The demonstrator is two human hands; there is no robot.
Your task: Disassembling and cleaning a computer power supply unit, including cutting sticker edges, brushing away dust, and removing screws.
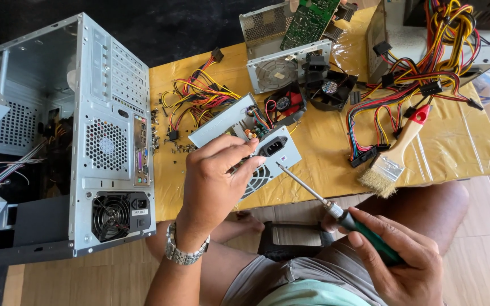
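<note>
My left hand (214,181) grips a grey metal power supply unit (222,122) at its near end, holding it tilted over the low table's front edge. Its black socket (273,147) faces me and a fan grille shows under my fingers. Coloured wires (197,96) trail from its far side. My right hand (401,263) holds a green-handled screwdriver (364,232). The shaft points up and left, and its tip (278,165) sits just below the socket, close to the casing.
An open grey computer case (94,141) stands at the left. On the yellow-covered table (460,141) lie a paintbrush (395,156), loose fans (330,88), another opened power supply (279,68), a wire bundle (421,79) and several small screws (168,144).
</note>
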